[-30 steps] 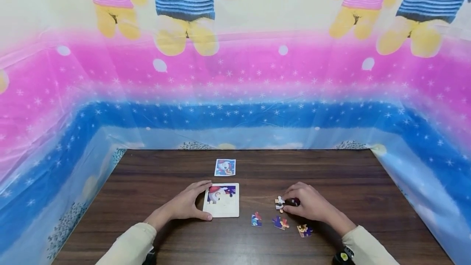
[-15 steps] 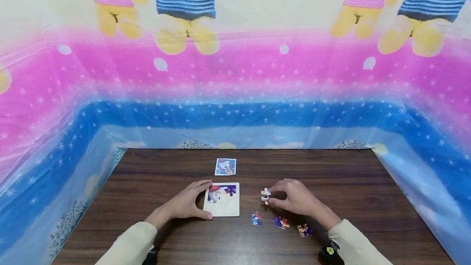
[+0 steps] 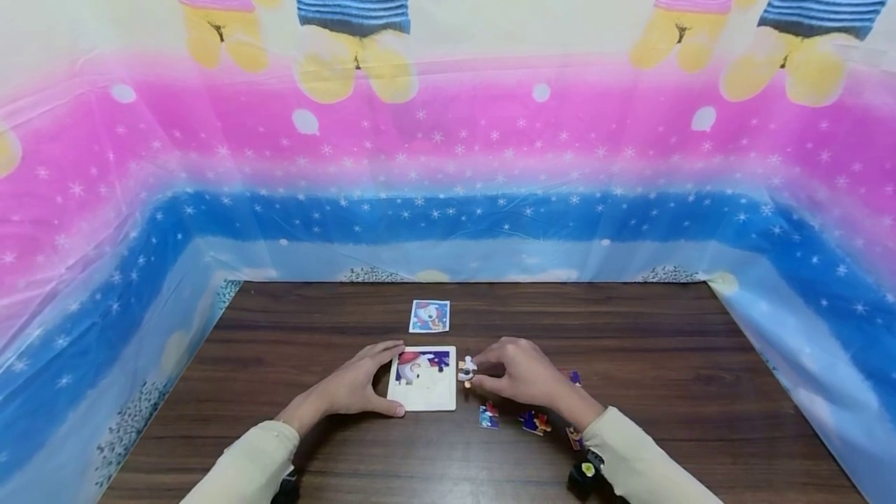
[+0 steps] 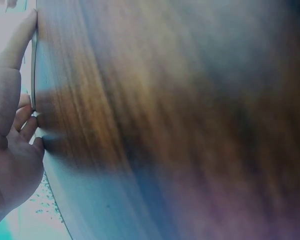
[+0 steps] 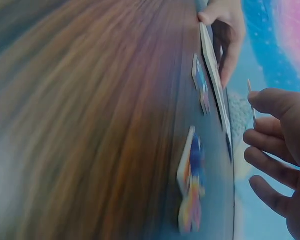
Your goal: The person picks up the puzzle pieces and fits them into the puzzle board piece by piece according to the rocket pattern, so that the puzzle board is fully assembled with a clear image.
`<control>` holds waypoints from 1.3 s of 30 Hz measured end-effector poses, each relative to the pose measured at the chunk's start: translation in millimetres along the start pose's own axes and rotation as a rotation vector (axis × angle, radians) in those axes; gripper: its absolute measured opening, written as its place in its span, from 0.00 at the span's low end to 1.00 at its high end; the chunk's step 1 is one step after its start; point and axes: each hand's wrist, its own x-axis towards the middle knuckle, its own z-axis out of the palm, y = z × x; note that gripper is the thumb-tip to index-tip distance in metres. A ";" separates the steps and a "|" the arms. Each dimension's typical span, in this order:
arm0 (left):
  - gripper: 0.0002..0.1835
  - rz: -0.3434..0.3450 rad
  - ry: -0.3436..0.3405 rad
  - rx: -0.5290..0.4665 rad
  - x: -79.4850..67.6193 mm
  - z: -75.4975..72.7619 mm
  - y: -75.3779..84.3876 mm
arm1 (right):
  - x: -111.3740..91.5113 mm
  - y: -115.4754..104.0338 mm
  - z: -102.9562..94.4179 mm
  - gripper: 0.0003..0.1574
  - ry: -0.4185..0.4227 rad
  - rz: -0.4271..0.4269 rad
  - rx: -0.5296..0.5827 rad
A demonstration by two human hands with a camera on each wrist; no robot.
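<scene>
A square puzzle board (image 3: 432, 397) with a white border lies on the table, its upper left filled with part of a cartoon picture. My left hand (image 3: 360, 383) holds its left side, forefinger by the top corner and thumb by the bottom one. Just off the board's right edge, my right hand (image 3: 521, 372) pinches a white and dark puzzle piece (image 3: 467, 370) between thumb and forefinger. In the right wrist view that piece (image 5: 252, 102) appears edge-on, raised off the table. The left wrist view shows the left hand (image 4: 15, 145) along the board's side.
Loose puzzle pieces lie right of the board: a blue and red one (image 3: 488, 414), a purple and red one (image 3: 535, 421), one partly under the right sleeve (image 3: 574, 438), and another behind the right wrist (image 3: 575, 377). A small picture card (image 3: 429, 316) lies beyond the board.
My right hand has lifted the white and dark piece and carried it left to the board's right edge. A piece behind the right wrist has come into view. The left hand stays put.
</scene>
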 end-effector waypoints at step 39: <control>0.58 0.012 0.001 -0.006 -0.7 0.8 0.5 | 56.7 -34.9 43.9 0.16 -0.065 0.029 -0.022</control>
